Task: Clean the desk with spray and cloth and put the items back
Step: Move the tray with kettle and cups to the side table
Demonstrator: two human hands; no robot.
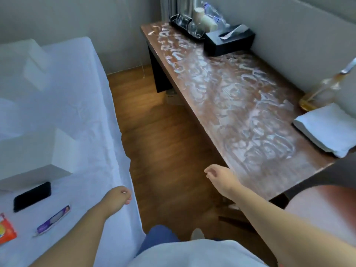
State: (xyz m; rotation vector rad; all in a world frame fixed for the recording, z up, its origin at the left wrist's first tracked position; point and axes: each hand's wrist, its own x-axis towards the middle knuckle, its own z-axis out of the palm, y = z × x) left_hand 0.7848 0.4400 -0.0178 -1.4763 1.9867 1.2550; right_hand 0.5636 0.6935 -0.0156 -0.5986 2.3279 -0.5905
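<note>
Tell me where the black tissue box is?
The black tissue box sits at the wooden desk's far end by the wall, beside the black tray of glasses.

Wooden desk [194,78] on right, top covered in white foam swirls. Far end: black tray [174,23] with glasses, bottles, cups; black tissue box [229,42] beside it. Near right: folded white cloth [327,128], spray bottle [325,89] behind. Bed [86,112] on left: white boxes [34,166], black phone [31,196], purple tube [53,220], orange packet [6,230].

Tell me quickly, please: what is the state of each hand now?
Left hand: fingers loosely curled, holding nothing, over the edge of the bed.
Right hand: fingers loosely curled, holding nothing, beside the desk.
</note>
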